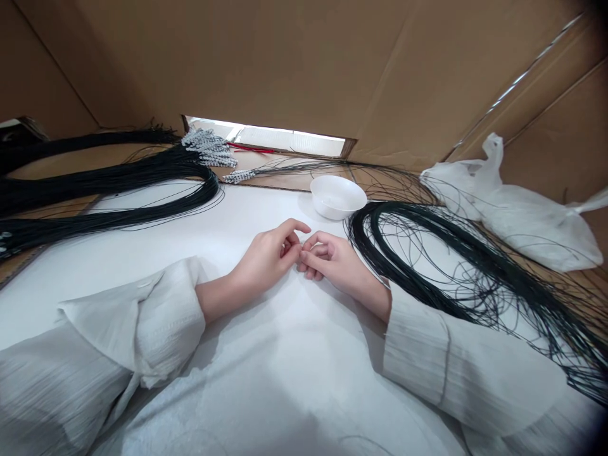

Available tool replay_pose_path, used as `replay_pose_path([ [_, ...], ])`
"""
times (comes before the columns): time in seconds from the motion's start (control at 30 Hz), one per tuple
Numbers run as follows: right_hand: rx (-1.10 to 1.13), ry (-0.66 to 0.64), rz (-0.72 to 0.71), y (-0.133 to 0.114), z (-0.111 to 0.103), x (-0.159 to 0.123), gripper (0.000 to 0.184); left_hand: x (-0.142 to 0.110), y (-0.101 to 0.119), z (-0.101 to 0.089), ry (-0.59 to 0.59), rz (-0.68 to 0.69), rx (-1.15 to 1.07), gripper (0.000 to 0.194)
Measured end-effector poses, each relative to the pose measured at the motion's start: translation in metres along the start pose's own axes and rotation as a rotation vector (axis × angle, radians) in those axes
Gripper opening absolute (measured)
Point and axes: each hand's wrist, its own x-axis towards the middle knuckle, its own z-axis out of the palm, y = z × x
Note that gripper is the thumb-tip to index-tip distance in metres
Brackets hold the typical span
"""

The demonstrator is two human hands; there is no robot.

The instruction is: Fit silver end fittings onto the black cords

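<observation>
My left hand [268, 256] and my right hand [332, 259] rest close together on the white table surface [190, 247], fingertips meeting in a pinch. Both have curled fingers; whatever sits between the fingertips is too small to make out. A loose tangle of thin dark cords [456, 266] lies just right of my right hand. A small white bowl [338, 196] stands just beyond the hands. Both arms wear white sleeves.
Bundles of dark cords [109, 180] with silver beaded ends [209, 149] stretch across the left side. A white plastic bag [513, 212] lies at the right. Brown cardboard walls [304, 63] enclose the area, with a narrow slot [266, 136] at the back.
</observation>
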Motion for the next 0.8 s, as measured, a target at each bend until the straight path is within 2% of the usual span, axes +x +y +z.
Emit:
replay_pose_path([
  [0.27,0.025,-0.014,0.022,-0.0002,-0.0016,0.0007,0.008,-0.0013,0.0036,-0.0017,0.068,-0.021,0.005,0.017],
  [0.67,-0.011,-0.003,0.020,-0.0048,0.0008,-0.0028,0.010,-0.0005,-0.0002,-0.0009,0.114,-0.060,-0.095,0.015],
  [0.73,-0.015,0.021,0.009,-0.0025,0.0012,-0.0017,0.018,-0.0006,0.0000,-0.0015,0.120,-0.055,-0.104,0.014],
  [0.8,-0.023,0.129,-0.020,-0.0019,0.0006,-0.0004,0.024,-0.0003,-0.0004,-0.0025,0.137,-0.046,-0.111,0.013],
])
